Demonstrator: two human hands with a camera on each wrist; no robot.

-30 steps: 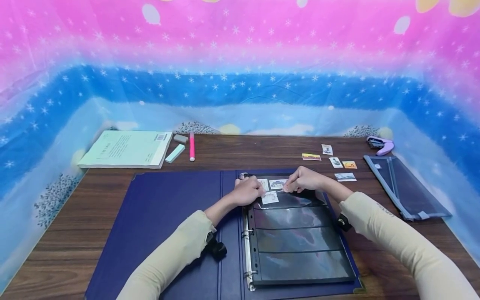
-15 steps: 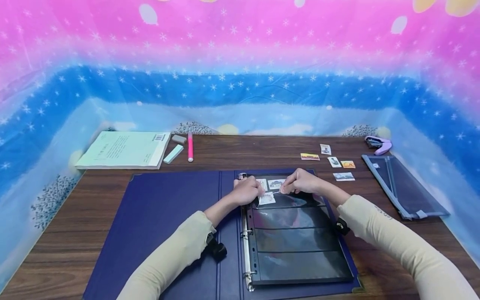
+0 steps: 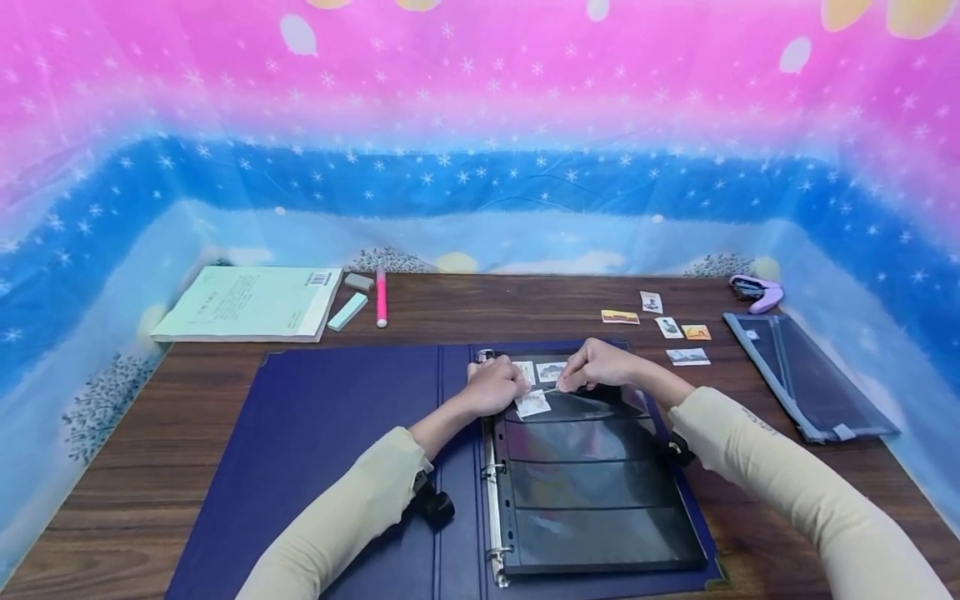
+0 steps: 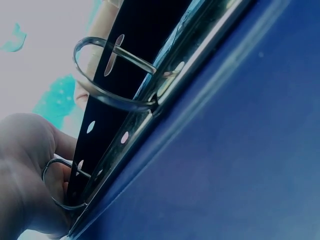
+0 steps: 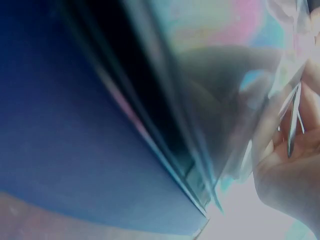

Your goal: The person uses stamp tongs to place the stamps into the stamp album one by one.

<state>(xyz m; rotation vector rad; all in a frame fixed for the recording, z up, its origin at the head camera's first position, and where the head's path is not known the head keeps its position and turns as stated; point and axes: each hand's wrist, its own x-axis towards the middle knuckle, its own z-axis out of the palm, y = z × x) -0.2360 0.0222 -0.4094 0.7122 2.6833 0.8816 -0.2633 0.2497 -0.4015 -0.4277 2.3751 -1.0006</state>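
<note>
My left hand is at the top left of a black stamp album page, its fingers curled and pinching the clear film of the top pocket. Opposite it, my right hand pinches the same clear film, which lifts and bends in the right wrist view. A small pale printed stamp lies at the top pocket, just below the left fingertips. Above it, two more stamps show, one beside the right fingers, the other partly behind the left hand. Metal rings hold the page in a blue binder.
Several loose stamps lie behind the binder at right. A mesh zip pouch and a purple stapler are farther right. At the back left are a green book, two erasers and a pink marker.
The small stamp below my left fingertips has shifted slightly down and left. My right hand has edged a little left, and both hands keep their pinch.
</note>
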